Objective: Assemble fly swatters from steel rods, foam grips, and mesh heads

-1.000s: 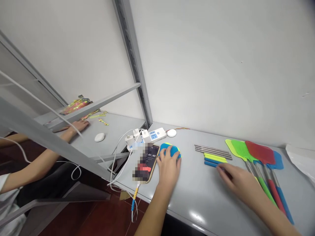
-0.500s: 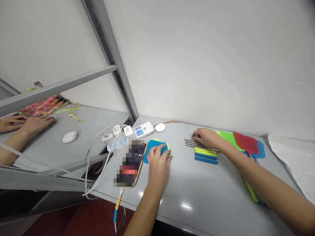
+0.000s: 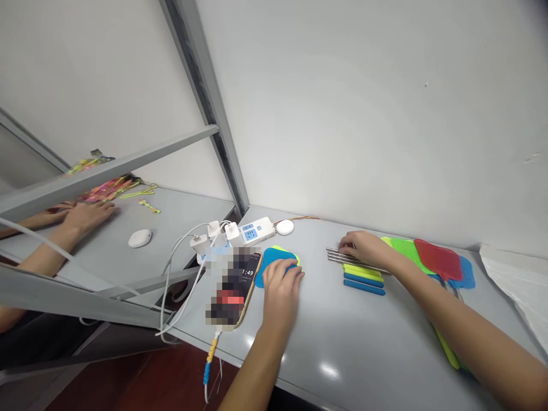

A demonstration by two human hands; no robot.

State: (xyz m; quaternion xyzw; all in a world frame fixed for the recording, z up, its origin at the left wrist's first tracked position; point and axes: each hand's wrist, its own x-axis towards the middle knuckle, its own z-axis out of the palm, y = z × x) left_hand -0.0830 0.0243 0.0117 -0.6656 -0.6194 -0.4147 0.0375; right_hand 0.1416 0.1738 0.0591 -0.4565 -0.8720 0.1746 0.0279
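My left hand lies flat, fingers spread, on a small stack of blue and yellow-green swatter heads next to a phone showing a timer. My right hand reaches across to a row of thin metal rods, with fingers curled down on them; whether it grips one is hidden. Just in front of the rods lie yellow-green and blue handle sleeves. Assembled swatters in green, red and blue lie under my right forearm.
A white power strip with chargers and trailing cables sits behind the phone, beside a white round puck. Another person's hands rest on the neighbouring table at left, by a white puck and colourful parts. A white bag lies far right.
My right hand moved from the blue sleeve at the front up and left to the metal rods. My left hand stayed on the swatter heads. The view shifted slightly.
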